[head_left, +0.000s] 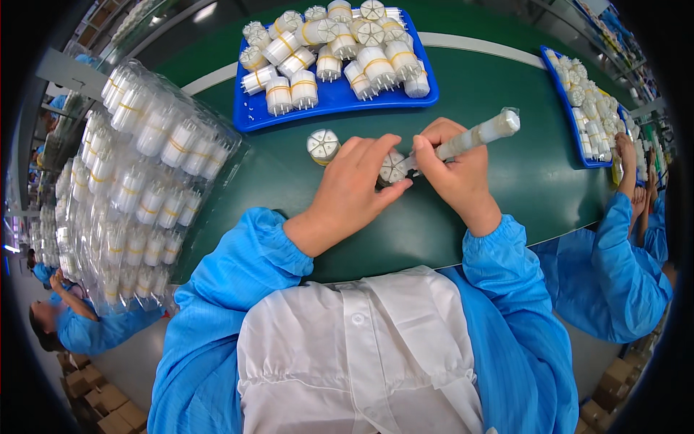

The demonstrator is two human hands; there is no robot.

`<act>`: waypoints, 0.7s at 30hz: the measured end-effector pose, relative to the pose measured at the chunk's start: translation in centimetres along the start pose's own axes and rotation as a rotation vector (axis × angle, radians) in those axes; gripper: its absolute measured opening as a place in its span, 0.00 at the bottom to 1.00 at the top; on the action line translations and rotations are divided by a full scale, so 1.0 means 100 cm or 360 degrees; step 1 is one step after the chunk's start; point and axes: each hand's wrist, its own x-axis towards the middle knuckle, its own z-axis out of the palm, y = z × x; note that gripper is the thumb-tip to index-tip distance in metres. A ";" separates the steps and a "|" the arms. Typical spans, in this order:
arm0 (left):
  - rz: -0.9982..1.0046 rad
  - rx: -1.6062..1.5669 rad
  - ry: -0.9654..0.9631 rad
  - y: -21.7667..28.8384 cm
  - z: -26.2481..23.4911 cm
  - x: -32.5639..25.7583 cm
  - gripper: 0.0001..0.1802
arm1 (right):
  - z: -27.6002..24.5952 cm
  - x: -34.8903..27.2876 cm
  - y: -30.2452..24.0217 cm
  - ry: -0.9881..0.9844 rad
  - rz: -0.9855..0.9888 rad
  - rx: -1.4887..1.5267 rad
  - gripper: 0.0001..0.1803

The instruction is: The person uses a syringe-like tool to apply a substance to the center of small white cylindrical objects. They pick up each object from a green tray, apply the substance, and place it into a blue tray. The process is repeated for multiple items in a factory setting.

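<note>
My left hand (350,181) is closed round a white cylindrical bundle (393,168) that stands on the table, its round end split into wedge-shaped segments. In my right hand (457,173) is a pen-like tool (486,134) with a thick handle wrapped in whitish, see-through material. It slants up to the right, and its narrow tip meets the bundle's top edge. What exactly the tip touches there is too small to make out. Just left of my left fingers stands another bundle (323,145) of the same kind, partly covered by the hand.
Ahead, a blue tray (329,112) holds many similar bundles with yellow bands and metal pins. Stacked clear plastic trays (230,145) filled with bundles rise at the left. Far right, co-workers in blue sleeves (614,267) sit by more blue trays (584,155). The table (405,231) is green.
</note>
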 end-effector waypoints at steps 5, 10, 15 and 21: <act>0.0110 0.0046 0.0015 -0.006 0.004 -0.001 0.28 | 0.003 -0.003 0.004 -0.0031 -0.0164 -0.0202 0.08; -0.0059 -0.0009 -0.0033 -0.004 0.004 -0.003 0.28 | 0.007 -0.005 0.002 -0.0067 -0.0128 -0.0215 0.09; -0.0043 0.0009 0.0015 0.000 0.002 0.000 0.31 | 0.002 -0.004 0.005 0.0024 0.0002 0.0032 0.09; -0.0160 -0.0204 0.0018 0.002 0.006 -0.002 0.33 | 0.002 0.000 0.008 0.0004 0.0003 -0.0072 0.09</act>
